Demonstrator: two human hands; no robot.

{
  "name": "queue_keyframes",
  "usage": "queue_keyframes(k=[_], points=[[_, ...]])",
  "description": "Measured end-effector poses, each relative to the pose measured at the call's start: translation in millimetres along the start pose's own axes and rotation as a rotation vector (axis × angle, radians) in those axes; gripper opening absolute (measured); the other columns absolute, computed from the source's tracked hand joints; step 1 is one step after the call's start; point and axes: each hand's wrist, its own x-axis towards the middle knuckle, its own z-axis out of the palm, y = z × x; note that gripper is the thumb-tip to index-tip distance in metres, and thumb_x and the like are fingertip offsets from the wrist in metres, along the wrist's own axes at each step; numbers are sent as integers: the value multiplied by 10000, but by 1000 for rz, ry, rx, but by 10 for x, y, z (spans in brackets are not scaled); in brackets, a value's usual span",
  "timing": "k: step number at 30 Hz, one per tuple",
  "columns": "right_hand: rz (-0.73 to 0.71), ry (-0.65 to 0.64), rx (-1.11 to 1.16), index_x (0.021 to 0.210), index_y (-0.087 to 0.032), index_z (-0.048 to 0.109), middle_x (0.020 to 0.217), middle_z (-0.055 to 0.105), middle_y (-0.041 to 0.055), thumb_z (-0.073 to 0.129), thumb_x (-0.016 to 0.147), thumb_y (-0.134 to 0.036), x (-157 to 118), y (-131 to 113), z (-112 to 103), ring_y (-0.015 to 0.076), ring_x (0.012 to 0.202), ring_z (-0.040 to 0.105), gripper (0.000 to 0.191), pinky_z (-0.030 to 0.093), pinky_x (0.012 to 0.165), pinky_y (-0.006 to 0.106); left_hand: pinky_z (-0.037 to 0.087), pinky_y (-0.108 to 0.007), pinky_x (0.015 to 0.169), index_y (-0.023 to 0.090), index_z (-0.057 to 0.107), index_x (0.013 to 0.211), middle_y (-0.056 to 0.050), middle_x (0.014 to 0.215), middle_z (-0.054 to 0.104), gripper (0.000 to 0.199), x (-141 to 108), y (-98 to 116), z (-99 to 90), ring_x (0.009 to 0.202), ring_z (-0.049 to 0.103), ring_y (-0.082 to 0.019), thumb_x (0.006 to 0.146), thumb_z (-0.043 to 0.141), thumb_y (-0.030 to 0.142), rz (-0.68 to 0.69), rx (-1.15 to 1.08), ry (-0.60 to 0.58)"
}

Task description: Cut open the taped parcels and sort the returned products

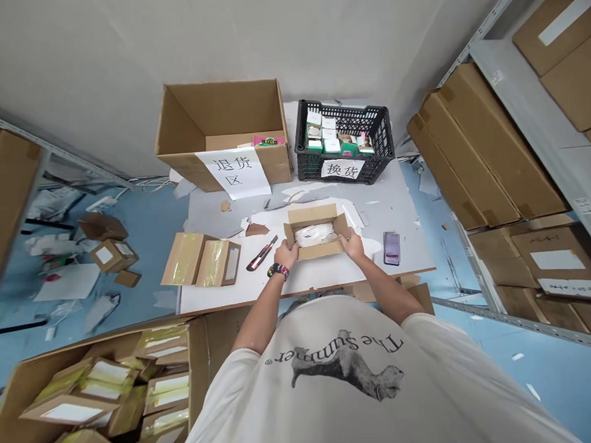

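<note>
An opened cardboard box (320,251) sits before me on the table, its flaps folded outward. White plastic-looking wrapping (315,234) fills its inside, and what lies beneath is hidden. My left hand (285,254) grips the box's left near corner, with a patterned band on the wrist. At the right near corner, my right hand (351,244) holds the box wall between thumb and fingers. A red and black utility knife (262,254) lies left of my left hand. Farther left stand two taped cardboard parcels (214,262). A phone (391,248) rests to the right of my right hand.
At the table's back stand a large labelled cardboard box (187,167) and a black plastic crate (308,164) with several small cartons. A big box of taped parcels (198,354) is at lower left. Shelving (508,65) with cartons lines the right side.
</note>
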Motion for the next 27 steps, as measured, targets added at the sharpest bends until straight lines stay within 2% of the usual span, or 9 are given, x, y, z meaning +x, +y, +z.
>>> queue_keyframes(k=[5, 10, 14, 17, 20, 22, 23, 24, 27], points=[[-115, -37, -10, 1322, -211, 766, 1060, 875, 126, 620, 1024, -356, -135, 72, 60, 338, 1034, 819, 363, 614, 949, 374, 613, -480, 1028, 249, 805, 1222, -198, 1223, 883, 337, -231, -174, -72, 1264, 815, -444, 1055, 600, 458, 5, 92, -33], [-144, -106, 29, 1204, -235, 793, 1162, 881, 134, 635, 993, -332, -533, 203, 172, 353, 1107, 822, 281, 618, 980, 386, 627, -454, 1014, 288, 813, 1177, -145, 1180, 892, 288, -553, -486, -128, 1266, 827, -419, 1040, 628, 461, -17, 66, -57], [-125, -79, 65, 1118, -256, 771, 1119, 865, 116, 623, 971, -328, -774, 251, 265, 350, 1087, 804, 220, 617, 974, 396, 633, -480, 1041, 288, 802, 1172, -159, 1191, 888, 266, -725, -609, -84, 1268, 829, -427, 1041, 637, 449, -35, 25, -59], [-93, -27, 54, 1051, -252, 733, 1011, 840, 123, 568, 989, -355, -784, 249, 257, 350, 999, 789, 204, 612, 950, 406, 638, -482, 1038, 272, 775, 1135, -161, 1157, 879, 234, -733, -630, -98, 1243, 833, -414, 1021, 683, 454, 0, -5, -101], [2, 59, 72, 1070, -250, 720, 919, 813, 111, 566, 971, -391, -703, 247, 207, 347, 906, 771, 231, 614, 919, 420, 650, -429, 1024, 263, 739, 1148, -122, 1247, 863, 297, -563, -685, -233, 1248, 827, -351, 889, 810, 391, 145, -149, -348], [43, 105, 110, 1112, -247, 716, 924, 819, 113, 563, 959, -416, -656, 250, 188, 354, 920, 776, 274, 619, 931, 433, 648, -400, 1058, 263, 733, 1177, -105, 1390, 832, 391, -323, -740, -376, 1316, 802, -309, 799, 829, 295, 235, -285, -516], [54, 124, 126, 1120, -247, 711, 942, 827, 121, 559, 953, -427, -643, 250, 189, 358, 940, 781, 289, 622, 942, 440, 637, -403, 1097, 259, 736, 1178, -108, 1432, 817, 399, -167, -762, -452, 1357, 783, -298, 785, 805, 256, 249, -330, -525], [63, 141, 136, 1117, -247, 707, 962, 834, 131, 555, 946, -436, -638, 248, 198, 362, 957, 785, 297, 625, 951, 446, 617, -416, 1149, 252, 738, 1163, -114, 1436, 814, 376, 9, -776, -526, 1381, 767, -290, 790, 774, 227, 240, -335, -461], [95, 186, 148, 1081, -246, 701, 1003, 845, 157, 548, 924, -455, -665, 222, 267, 367, 967, 790, 303, 631, 957, 459, 549, -470, 1266, 230, 733, 1164, -131, 1383, 807, 318, 590, -761, -705, 1378, 739, -290, 848, 705, 199, 134, -232, -60]])
